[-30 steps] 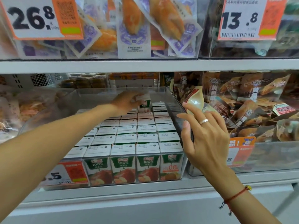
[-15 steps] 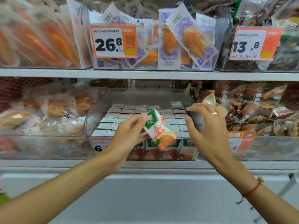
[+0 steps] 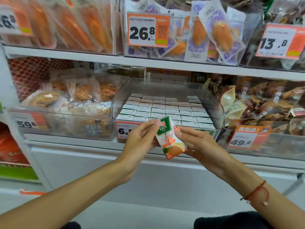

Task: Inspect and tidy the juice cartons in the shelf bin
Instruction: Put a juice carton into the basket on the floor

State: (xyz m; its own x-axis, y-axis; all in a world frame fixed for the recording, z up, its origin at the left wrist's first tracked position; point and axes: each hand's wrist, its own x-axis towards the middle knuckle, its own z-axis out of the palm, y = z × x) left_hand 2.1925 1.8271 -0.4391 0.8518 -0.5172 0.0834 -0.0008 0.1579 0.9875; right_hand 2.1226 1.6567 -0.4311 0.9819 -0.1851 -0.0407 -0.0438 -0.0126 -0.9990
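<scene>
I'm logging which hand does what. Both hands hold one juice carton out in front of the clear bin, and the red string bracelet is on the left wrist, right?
Not quite: the head view shows the bracelet on the right wrist. The rest stands: left hand and right hand hold one juice carton before the clear bin.

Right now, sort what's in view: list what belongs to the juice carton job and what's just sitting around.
Part of the job:
- juice carton, held tilted between both hands
- left hand and right hand
- clear bin with rows of cartons

Just there:
- 26.8 price tag
- 13.8 price tag
- brown snack bags
- bread packs
</scene>
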